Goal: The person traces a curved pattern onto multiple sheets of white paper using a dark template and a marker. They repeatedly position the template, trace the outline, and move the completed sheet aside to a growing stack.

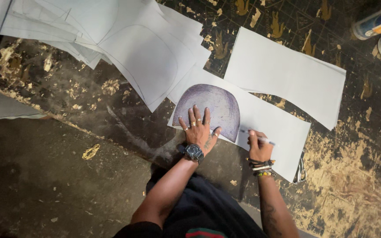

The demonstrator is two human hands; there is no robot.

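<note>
The left hand (198,129) lies flat, fingers spread wide, on a dome (217,108) shaded purple-grey on a white sheet (278,132). It presses the dome's lower edge at about 6 o'clock of the shape, rings on several fingers and a dark watch (193,152) at the wrist.

The right hand (257,144) is closed around a white pen (261,139), whose tip meets the sheet just at 3 o'clock of the dome's lower corner. Beaded bracelets (261,167) ring that wrist.

The sheet lies on a worn, dark worktop (111,114) with flaking pale patches, near its front edge. At 12 o'clock of the hands a second blank sheet (283,72) overlaps the first one's upper edge. At 10 to 11 o'clock a pile of papers (111,35) carries pencilled curved outlines, the nearest one touching the dome sheet's upper left corner.

At 4 o'clock of the right hand, scissors (300,169) lie just off the sheet's lower right corner, partly under it as far as one can tell. Far out at 2 o'clock, at the frame's corner, stand three containers (375,24), one with a blue and orange label.

Below the worktop's edge, at 8 o'clock, is a dark floor (45,185) with a scrap of pale debris (90,152).
</note>
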